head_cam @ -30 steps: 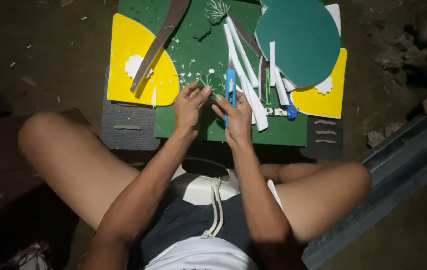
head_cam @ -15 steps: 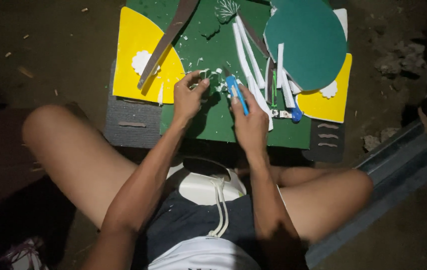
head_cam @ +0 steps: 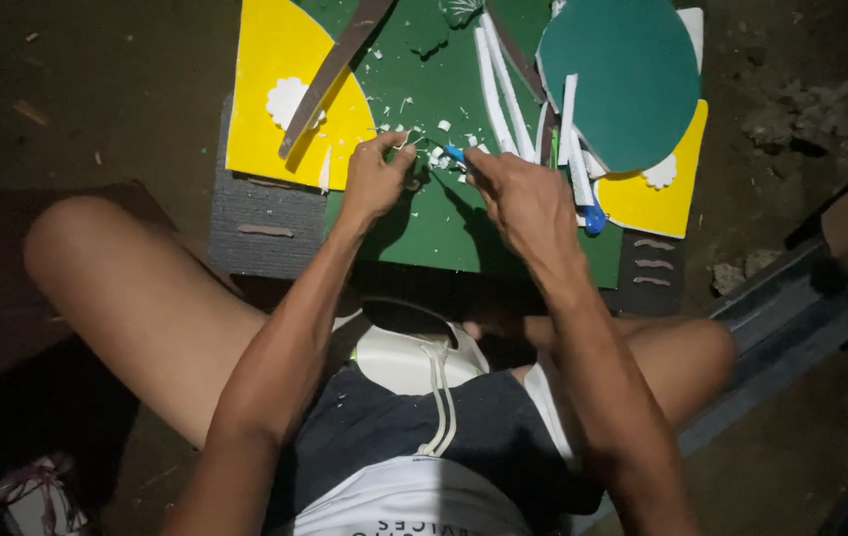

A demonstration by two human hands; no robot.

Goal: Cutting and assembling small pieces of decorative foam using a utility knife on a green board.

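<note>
One small white foam piece [head_cam: 412, 139], ragged-edged, pinched in left hand [head_cam: 376, 181].

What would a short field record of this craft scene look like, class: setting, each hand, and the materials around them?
Setting: person seated, working over a dark green foam sheet
Left hand: pinching a small white foam piece
Right hand: gripping a blue-handled cutting tool
Left side: yellow foam half-circle under a long brown strip
Right side: teal foam oval, white foam strips
Debris: white scraps near the hands
</note>
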